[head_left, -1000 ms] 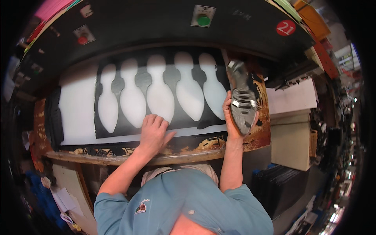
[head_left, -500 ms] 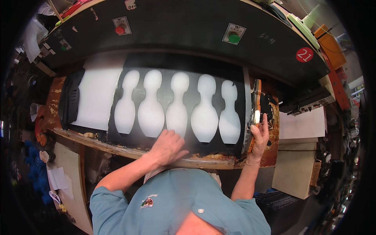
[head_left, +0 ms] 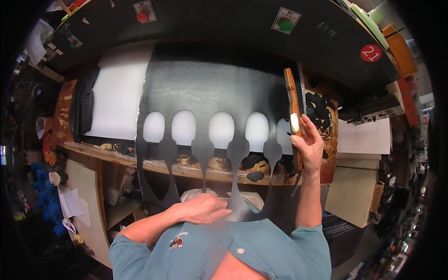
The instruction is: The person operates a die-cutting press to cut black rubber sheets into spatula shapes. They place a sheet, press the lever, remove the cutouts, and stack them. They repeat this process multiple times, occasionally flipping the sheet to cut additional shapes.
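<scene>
A black sheet [head_left: 196,74] with a row of sole-shaped cutouts lies over a white cutting board [head_left: 116,93]. Its near part hangs over the table's front edge toward my body, in narrow strips between the holes. My left hand [head_left: 204,208], fingers curled, grips the sheet's near edge in front of my shirt. At the table's right end, my right hand [head_left: 310,147] holds an orange-edged cutting die [head_left: 290,93] on its side, thumb on the near face and fingers behind. The die stands upright over the sheet's right margin, hiding part of the last cutout.
Behind the sheet runs the dark press beam with a red button [head_left: 142,17] and a green button [head_left: 286,25]. Black cut pieces [head_left: 83,107] are stacked at the left end. Black scraps [head_left: 319,109] lie at the right. A worn wooden rail [head_left: 107,156] edges the table.
My left hand has drawn the black sheet toward me, so the cutouts now hang past the front edge. My right hand has moved the die slightly left and up.
</scene>
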`<state>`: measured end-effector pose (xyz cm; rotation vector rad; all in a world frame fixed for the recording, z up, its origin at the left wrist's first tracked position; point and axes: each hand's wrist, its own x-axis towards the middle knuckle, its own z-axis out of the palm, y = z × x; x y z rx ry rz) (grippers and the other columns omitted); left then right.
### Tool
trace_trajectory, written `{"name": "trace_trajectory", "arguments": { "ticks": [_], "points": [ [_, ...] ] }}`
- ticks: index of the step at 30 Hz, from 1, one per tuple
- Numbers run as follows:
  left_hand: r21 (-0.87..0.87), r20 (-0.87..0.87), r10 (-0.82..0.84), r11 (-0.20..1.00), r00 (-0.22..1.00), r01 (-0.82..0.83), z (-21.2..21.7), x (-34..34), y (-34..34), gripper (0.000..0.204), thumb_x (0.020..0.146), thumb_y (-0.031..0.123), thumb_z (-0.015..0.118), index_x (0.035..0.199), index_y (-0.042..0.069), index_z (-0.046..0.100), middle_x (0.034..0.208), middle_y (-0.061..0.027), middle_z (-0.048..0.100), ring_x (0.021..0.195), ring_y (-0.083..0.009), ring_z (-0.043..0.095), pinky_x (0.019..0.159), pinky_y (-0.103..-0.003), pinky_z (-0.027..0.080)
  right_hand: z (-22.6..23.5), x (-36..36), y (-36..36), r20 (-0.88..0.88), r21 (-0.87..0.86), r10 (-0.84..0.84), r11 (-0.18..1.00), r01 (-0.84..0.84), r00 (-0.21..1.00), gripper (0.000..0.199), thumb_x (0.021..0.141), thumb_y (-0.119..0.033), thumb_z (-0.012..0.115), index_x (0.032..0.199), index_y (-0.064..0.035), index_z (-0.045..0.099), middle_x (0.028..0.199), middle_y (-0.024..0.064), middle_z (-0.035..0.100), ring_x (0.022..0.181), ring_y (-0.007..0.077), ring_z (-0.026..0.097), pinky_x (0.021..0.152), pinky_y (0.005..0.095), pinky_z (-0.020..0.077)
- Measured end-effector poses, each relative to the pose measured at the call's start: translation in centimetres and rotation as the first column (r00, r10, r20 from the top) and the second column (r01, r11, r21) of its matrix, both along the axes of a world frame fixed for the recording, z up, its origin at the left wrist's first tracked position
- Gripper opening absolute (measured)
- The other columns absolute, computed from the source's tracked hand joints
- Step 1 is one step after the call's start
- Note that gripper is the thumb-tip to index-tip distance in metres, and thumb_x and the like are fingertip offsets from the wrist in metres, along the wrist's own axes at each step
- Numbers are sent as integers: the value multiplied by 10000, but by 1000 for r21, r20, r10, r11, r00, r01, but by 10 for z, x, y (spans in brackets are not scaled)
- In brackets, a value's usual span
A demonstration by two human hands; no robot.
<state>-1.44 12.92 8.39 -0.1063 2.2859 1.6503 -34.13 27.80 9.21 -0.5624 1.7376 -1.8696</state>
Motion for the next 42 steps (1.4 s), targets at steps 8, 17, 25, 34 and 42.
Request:
{"name": "trace_trajectory", "arguments": {
  "ticks": [8, 17, 25, 34, 42],
  "points": [
    [170, 229, -80, 985, 970, 41, -37, 26, 18, 459, 1069, 329, 657, 772, -13, 577, 699, -188, 549, 647, -377, 512, 640, -499, 422, -31, 25, -23, -333, 226, 74, 974, 4, 940, 798, 767, -189, 926, 1479, 11, 628, 1547, 207, 520, 1398, 294, 581, 1164, 412, 505],
    [-432, 236, 86, 901, 968, 25, -131, 20, 17, 305, 1045, 299, 670, 895, 34, 693, 859, -204, 720, 869, -431, 708, 778, -535, 558, -70, 72, -43, -811, 405, 212, 876, 261, 545, 794, 673, -276, 897, 1390, -20, 672, 1498, 343, 480, 1257, 503, 534, 1082, 553, 482],
    [-162, -71, 120, 978, 990, -130, -52, 20, -9, 269, 1000, 140, 736, 1239, 18, 755, 1252, -196, 749, 1165, -383, 716, 1011, -450, 588, -67, 1, 18, -825, 387, 33, 759, 523, 564, 529, 897, -202, 811, 1318, 90, 677, 1354, 266, 657, 1213, 436, 622, 1096, 488, 496],
    [-813, -485, 637, -75, 599, -578, -57, 38, -176, 431, 1025, 197, 730, 1367, -55, 661, 1356, -279, 658, 1245, -456, 623, 1075, -521, 498, -81, 8, 64, -751, 489, -12, 662, 569, 660, 433, 930, -171, 805, 1275, 72, 706, 1081, 198, 684, 935, 327, 683, 860, 438, 556],
    [-747, -593, 606, -169, 530, -643, -81, 41, -209, 395, 1019, 284, 752, 1291, 1, 710, 1181, -214, 690, 1107, -409, 652, 992, -512, 516, -88, 32, 90, -391, 673, -87, 651, 350, 916, 432, 1077, -388, 683, 955, 23, 632, 684, 92, 525, 661, 183, 470, 641, 404, 462]
  ]
}}
